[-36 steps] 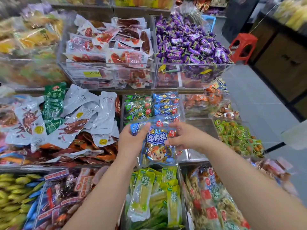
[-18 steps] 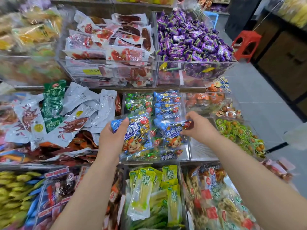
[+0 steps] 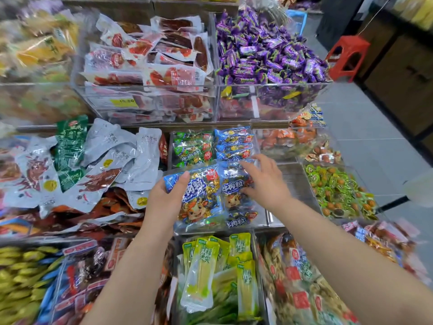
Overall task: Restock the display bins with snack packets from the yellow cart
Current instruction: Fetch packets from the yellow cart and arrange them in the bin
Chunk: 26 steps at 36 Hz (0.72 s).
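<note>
While both forearms reach up from the bottom edge toward the middle of the shelving, the clear bins [image 3: 262, 86] fill nearly the whole view in stepped tiers. At 12 o'clock sits a heap of purple candies [image 3: 267, 55], and at 11 o'clock a bin of red meat packs [image 3: 150, 59]. Silver pouches [image 3: 112, 165] sprawl at 9 o'clock, green sweets [image 3: 339, 193] lie at 3 o'clock, and pale green sticks [image 3: 210, 270] stand at 6 o'clock. A red stool [image 3: 346, 57] is on the floor at 2 o'clock.

At the centre is the middle bin [image 3: 269, 221], already part filled with blue packets (green ones lie beside them at its far end). The left hand [image 3: 164, 202] comes in palm toward the right, wrist straight, with its thumb [image 3: 181, 184] pressed on the top face of a blue packet [image 3: 199, 198] and the other fingers hidden beneath, so it is clamped on that packet, held tilted over the bin's near end. The right hand [image 3: 264, 181] is palm down, fingers spread and slightly curled, resting on a second packet [image 3: 234, 191] that lies in the bin just beside the first, pressing rather than gripping it.
</note>
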Available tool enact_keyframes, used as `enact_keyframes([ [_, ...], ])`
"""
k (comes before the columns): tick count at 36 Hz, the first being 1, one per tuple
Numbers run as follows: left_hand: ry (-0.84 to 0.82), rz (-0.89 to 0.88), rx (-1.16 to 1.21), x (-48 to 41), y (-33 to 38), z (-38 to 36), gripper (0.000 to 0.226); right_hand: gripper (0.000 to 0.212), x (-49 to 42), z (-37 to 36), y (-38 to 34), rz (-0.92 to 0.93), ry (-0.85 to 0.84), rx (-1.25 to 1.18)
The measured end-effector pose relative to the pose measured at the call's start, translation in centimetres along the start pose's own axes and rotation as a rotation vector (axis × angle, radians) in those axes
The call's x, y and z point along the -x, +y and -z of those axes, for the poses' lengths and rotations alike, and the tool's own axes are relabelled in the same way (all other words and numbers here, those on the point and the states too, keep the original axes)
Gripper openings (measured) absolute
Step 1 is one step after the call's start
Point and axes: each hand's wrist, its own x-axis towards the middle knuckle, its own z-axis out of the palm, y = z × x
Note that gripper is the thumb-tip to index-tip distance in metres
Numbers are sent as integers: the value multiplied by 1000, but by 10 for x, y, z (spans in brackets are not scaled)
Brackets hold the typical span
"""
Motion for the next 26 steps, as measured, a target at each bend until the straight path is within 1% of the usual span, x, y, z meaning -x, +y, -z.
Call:
enact_keyframes([
  [2, 5, 2, 1, 0, -1, 2, 28, 71, 8, -4, -6, 140, 48, 43],
  [4, 8, 1, 3, -1, -3, 2, 27, 75, 17, -15, -14, 279, 55, 92],
  [6, 13, 2, 5, -1, -4, 2, 21, 83, 23, -27, -17, 297, -14, 127],
  [9, 20, 9, -1, -1, -6, 0, 14, 85, 12, -33, -10, 285, -88, 168],
  [11, 5, 19, 1, 0, -4, 0, 15, 87, 0, -31, -6, 346, -119, 219],
  [13, -3, 21, 7, 1, -2, 0, 22, 89, -14, -29, -1, 414, -166, 301],
  [15, -7, 14, 12, 1, -1, -2, 27, 88, -24, -30, 3, 431, -195, 350],
  [17, -9, -1, 10, 1, 1, -5, 26, 85, -28, -30, 5, 436, -205, 343],
  [20, -84, -3, -5, 3, 3, -15, 22, 73, -23, -24, 3, 467, -232, 362],
  [21, -125, 3, -5, 4, 4, -19, 20, 69, -20, -19, 3, 464, -245, 341],
  [22, -160, 7, -9, 5, 4, -22, 17, 63, -16, -12, 3, 443, -260, 270],
  [23, -187, 1, -17, 6, 5, -27, 15, 53, -11, -3, 3, 402, -261, 134],
  [24, -208, -21, -38, 6, 4, -31, 13, 40, -6, 9, 4, 339, -222, -52],
  [25, -229, -46, -67, 7, 4, -35, 13, 30, -1, 22, 5, 235, -147, -236],
  [26, -241, -64, -92, 8, 4, -40, 13, 29, 3, 37, 6, 86, -55, -411],
])
